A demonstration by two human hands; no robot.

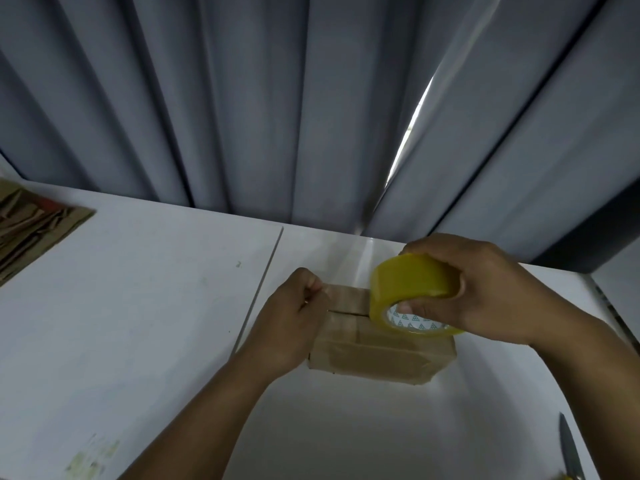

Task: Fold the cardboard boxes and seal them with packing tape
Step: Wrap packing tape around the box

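A small brown cardboard box (pixel 377 351) sits on the white table (pixel 138 306), its flaps folded shut and strips of tape across its near side. My right hand (pixel 485 292) grips a yellow roll of packing tape (pixel 412 285) over the box's top right, thumb in the core. A clear strip runs from the roll leftward across the top seam. My left hand (pixel 294 317) pinches the free end of that strip at the box's left edge.
A stack of flat cardboard (pixel 31 226) lies at the table's far left. A blade with a yellow handle (pixel 571 452) lies near the bottom right corner. Grey curtains (pixel 311 98) hang behind the table. A seam (pixel 263 282) divides two tabletops.
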